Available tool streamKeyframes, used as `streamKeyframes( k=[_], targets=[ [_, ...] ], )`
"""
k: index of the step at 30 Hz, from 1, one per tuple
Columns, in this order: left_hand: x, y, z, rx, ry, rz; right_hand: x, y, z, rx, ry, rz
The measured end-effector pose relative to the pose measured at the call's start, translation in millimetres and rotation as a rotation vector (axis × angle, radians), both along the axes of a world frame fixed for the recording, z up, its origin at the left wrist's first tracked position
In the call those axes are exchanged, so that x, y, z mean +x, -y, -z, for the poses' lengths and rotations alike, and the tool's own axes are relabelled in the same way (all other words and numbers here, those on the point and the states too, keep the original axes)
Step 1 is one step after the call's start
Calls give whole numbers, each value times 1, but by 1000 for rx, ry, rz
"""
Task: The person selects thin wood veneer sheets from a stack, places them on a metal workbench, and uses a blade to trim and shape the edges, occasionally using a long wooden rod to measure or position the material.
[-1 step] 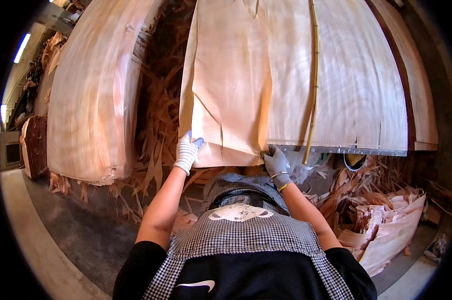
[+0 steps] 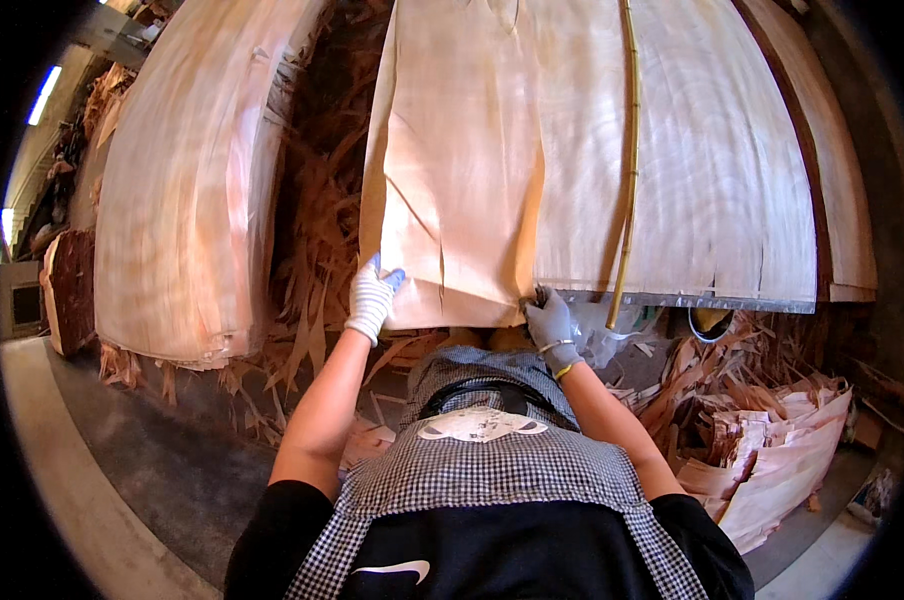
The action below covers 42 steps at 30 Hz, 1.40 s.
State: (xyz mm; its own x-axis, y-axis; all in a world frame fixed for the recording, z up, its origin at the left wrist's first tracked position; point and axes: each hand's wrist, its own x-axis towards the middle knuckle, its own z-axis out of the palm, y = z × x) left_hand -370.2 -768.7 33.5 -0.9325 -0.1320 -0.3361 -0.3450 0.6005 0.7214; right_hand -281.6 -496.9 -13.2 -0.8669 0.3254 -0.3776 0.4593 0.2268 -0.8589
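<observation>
A long, thin wood veneer sheet (image 2: 467, 190) stretches away from me, with a crease and a dark split near its front end. At its near left corner my left hand (image 2: 372, 303), in a striped white glove with blue fingertips, is closed on the edge. My right hand (image 2: 550, 326), gloved in grey, pinches the near right corner; the fingertips are partly hidden. Along the right side the sheet's edge curls up over a broad veneer stack (image 2: 692, 190). A thin bamboo stick (image 2: 629, 180) lies lengthwise on that stack, to the right of my right hand.
Another veneer stack (image 2: 182, 200) stands at left, across a gap filled with torn veneer scraps (image 2: 317, 190). A container (image 2: 710, 322) sits under the right stack's front edge. Broken veneer pieces (image 2: 772, 465) are heaped at lower right. A log end (image 2: 69, 290) stands far left.
Both hands have shifted very slightly, and the sheet's near edge has risen a little in view with them. The stick and stacks stay put.
</observation>
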Motion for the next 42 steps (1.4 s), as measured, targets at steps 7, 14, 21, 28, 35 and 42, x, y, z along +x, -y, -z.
streamKeyframes(
  k=[7,14,21,28,35,42],
  targets=[
    [-92,33,-37,-79,-201,108,-92,34,-46,-407,102,50],
    [-198,56,-113,265,-195,67,-175,43,-120,-436,21,-47],
    [-149,122,-6,282,31,209,-125,101,-55,-213,382,69],
    [-119,94,9,-475,-197,379,-88,112,-6,381,259,42],
    [-86,8,41,-391,-605,1041,-85,134,-25,599,317,-3],
    [-80,17,48,-387,-600,1102,-70,142,-35,595,331,-52]
  ],
)
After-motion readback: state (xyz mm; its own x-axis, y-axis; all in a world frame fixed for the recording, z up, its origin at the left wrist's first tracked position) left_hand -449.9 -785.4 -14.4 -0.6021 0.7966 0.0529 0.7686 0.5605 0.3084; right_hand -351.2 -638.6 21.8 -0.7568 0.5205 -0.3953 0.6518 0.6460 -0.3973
